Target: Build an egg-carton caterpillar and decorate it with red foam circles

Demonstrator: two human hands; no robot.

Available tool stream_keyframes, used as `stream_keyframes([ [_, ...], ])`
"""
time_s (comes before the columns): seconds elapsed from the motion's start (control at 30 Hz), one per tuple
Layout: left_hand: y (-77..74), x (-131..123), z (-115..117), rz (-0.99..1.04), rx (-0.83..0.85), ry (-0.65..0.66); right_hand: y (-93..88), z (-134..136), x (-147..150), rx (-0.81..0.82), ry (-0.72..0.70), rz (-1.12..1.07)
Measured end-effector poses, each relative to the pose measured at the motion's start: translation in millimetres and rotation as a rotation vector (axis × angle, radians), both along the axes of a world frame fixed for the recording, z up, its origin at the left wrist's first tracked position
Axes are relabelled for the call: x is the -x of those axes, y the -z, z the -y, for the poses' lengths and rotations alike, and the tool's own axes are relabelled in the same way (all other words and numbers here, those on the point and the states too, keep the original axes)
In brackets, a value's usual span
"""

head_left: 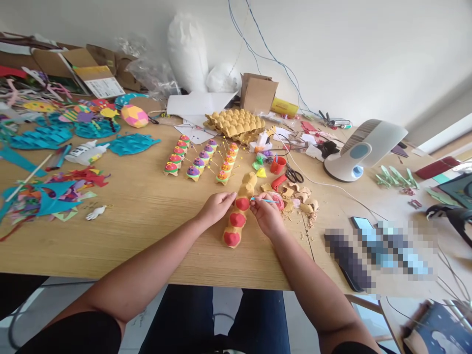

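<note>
A strip of egg-carton cups (239, 211) lies on the wooden table (147, 216), its nearer cups topped with red caps. My left hand (216, 206) rests against the strip's left side, fingers curled on it. My right hand (266, 214) is pinched round a thin blue stick (263, 200) whose tip points at a red cap on the strip. Three finished rows of coloured cup figures (201, 160) stand further back.
Torn carton scraps (300, 196), scissors (294, 174) and a red cup (277, 165) lie right of my hands. An egg tray (236, 123), cardboard boxes, blue paper shapes (40, 137), a glue bottle (85, 151) and a white fan (363, 150) ring the work area. A phone (363, 226) lies at right.
</note>
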State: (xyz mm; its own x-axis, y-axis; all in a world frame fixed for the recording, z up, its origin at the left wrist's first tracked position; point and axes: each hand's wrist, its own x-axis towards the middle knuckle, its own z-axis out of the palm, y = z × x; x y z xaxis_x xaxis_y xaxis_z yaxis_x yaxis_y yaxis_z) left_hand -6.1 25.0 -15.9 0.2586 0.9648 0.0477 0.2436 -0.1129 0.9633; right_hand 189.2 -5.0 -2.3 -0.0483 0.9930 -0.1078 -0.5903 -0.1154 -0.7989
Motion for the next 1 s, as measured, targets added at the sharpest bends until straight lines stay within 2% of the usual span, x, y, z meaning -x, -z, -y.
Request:
stream_keyframes([
  [0.1, -1.1, 2.5, 0.0, -0.119, -0.084, -0.012, 0.9, 1.7, 0.9, -0.001, -0.041, 0.091],
  [0.27, -9.0, 4.2, 2.3, -0.185, -0.074, -0.036, 0.5, 3.7, 0.3, 0.056, -0.125, 0.176],
  [0.4, -17.6, 5.6, 5.1, -0.334, -0.087, -0.029, -6.1, 4.6, -3.9, 0.070, -0.147, 0.258],
  [0.53, -14.6, 5.6, 3.2, -0.351, -0.200, -0.077, -13.7, 3.6, -10.1, 0.047, -0.145, 0.380],
  [0.63, -6.1, 3.6, -0.7, -0.197, -0.298, -0.078, -15.3, 2.0, -12.3, -0.011, -0.023, 0.511],
  [0.77, 0.0, 1.8, -4.7, 0.032, -0.288, 0.032, -14.5, -1.7, -14.7, -0.099, 0.167, 0.622],
  [0.9, 1.4, 1.6, -7.0, 0.023, -0.328, 0.141, -15.7, -10.1, -24.7, -0.126, 0.386, 0.505],
  [1.0, 5.4, 1.4, -8.9, -0.047, -0.348, 0.185, -16.6, -18.5, -35.2, -0.126, 0.495, 0.438],
])
